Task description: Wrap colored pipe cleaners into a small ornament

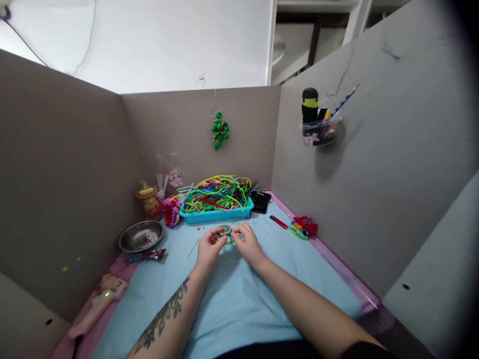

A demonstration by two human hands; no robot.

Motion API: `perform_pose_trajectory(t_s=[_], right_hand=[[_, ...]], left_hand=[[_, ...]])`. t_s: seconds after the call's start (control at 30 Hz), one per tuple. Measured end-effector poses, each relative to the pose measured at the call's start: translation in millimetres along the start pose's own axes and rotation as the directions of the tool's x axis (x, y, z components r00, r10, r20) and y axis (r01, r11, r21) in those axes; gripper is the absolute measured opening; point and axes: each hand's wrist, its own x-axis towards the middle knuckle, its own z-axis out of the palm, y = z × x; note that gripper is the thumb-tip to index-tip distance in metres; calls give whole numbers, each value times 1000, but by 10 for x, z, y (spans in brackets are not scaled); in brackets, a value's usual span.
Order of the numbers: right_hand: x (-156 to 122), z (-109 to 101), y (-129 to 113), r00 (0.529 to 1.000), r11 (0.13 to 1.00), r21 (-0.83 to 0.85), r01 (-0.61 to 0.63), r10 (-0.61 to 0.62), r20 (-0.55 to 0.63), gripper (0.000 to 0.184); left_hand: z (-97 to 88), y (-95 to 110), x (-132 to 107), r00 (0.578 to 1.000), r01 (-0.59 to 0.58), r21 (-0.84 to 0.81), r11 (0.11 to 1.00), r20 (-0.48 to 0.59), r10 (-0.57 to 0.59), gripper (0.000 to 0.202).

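Note:
My left hand (pixel 208 248) and my right hand (pixel 247 241) meet over the light blue mat (pixel 224 299), fingers pinched together. Between them they hold a small coiled piece of pipe cleaner (pixel 225 231) in yellow, purple and green. A green strand trails from it towards my right hand. Just behind stands a turquoise tray (pixel 217 214) heaped with several coloured pipe cleaners.
A steel bowl (pixel 141 235) and a small yellow jar (pixel 148 198) stand at the left. A pink glue gun (pixel 98 302) lies at the near left. A red and green pipe-cleaner figure (pixel 304 227) and a red stick (pixel 278 222) lie at the right. Cardboard walls surround the mat.

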Motion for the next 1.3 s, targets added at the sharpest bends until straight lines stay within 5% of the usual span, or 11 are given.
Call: perform_pose_trajectory(t_s=[0.23, 0.43, 0.67, 1.0, 1.3], right_hand=[[-75, 15, -42, 993, 996, -37, 78, -81, -89, 15], [-74, 79, -26, 998, 997, 60, -52, 54, -37, 17], [-40, 101, 29, 982, 949, 255, -184, 186, 16, 15], [-77, 179, 112, 931, 883, 316, -347, 365, 2, 17], [-108, 236, 130, 939, 867, 384, -319, 344, 3, 27]], left_hand=[[6, 73, -53, 977, -139, 242, 960, -126, 173, 31], [31, 121, -89, 969, -174, 280, 944, -122, 214, 28], [37, 122, -100, 981, -168, 236, 957, -58, 187, 28], [17, 48, -40, 997, -75, 76, 994, 13, 75, 34], [60, 126, -83, 998, 19, 41, 999, 61, -22, 34]])
